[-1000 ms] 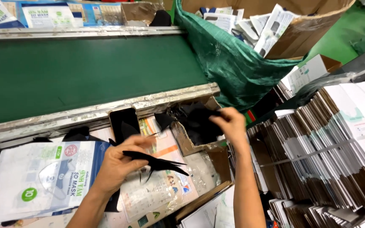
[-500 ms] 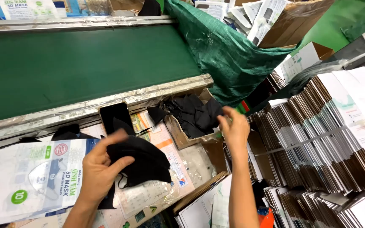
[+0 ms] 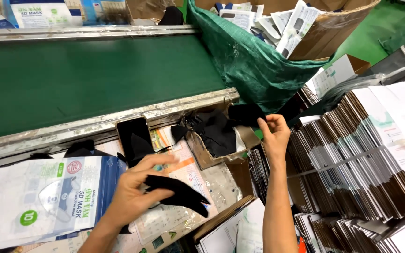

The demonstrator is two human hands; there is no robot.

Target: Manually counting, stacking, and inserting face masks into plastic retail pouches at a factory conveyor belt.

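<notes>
Near the lower middle of the frame, one folded black fabric mask [image 3: 179, 194] is pinched in the left hand [image 3: 134, 194]. Right hand [image 3: 273, 136] pinches another black mask [image 3: 245, 114] from the torn cardboard tray [image 3: 202, 152], where several remain; white printed pouch [image 3: 38, 197] lies unfilled at left.

I am looking down at a packing station in a small factory, the kind that bags face masks. A green conveyor belt [image 3: 85, 79] with a worn metal rail [image 3: 118, 119] runs across my bench. Printed mask pouches [image 3: 38, 197] lie stacked at my left, loose black masks [image 3: 214, 131] fill a torn cardboard tray, and bundles of flat cartons [image 3: 352, 173] crowd the right. A green woven sack [image 3: 254, 61] lines a big cardboard bin of packed pouches.
</notes>
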